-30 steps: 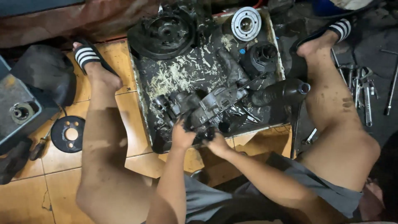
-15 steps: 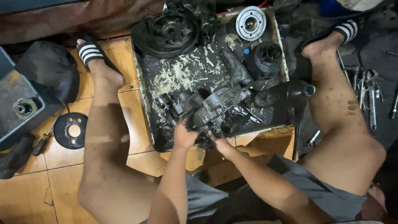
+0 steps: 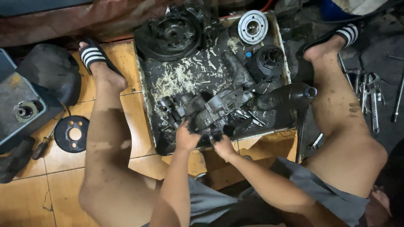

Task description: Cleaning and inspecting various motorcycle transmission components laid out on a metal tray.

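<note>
Head view: shallow metal tray [image 3: 145, 90], greasy black, flecked with pale shavings, on orange tile floor [image 3: 63, 168]. Near tray's front edge: grimy cast-metal compressor body [image 3: 210, 110], lumpy, oil-coated. Left hand [image 3: 186, 138] clasps its near left side; right hand [image 3: 223, 145] pinches small dark part at its underside. Back left corner: black ribbed pulley [image 3: 170, 35]. Back right: shiny silver clutch disc [image 3: 252, 26]. Right edge: black cylindrical housing [image 3: 269, 61].

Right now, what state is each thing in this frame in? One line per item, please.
Left hand: gripping the greasy metal housing at its near end.
Right hand: closed on the housing's lower edge.
Metal housing: lying on its side in the tray, coated in grime.
Tray: dirty, strewn with pale shavings.
Black pulley: resting at the tray's far left corner.
Silver hub: flat, at the far right corner.
Wrenches: loose on the floor.
</note>
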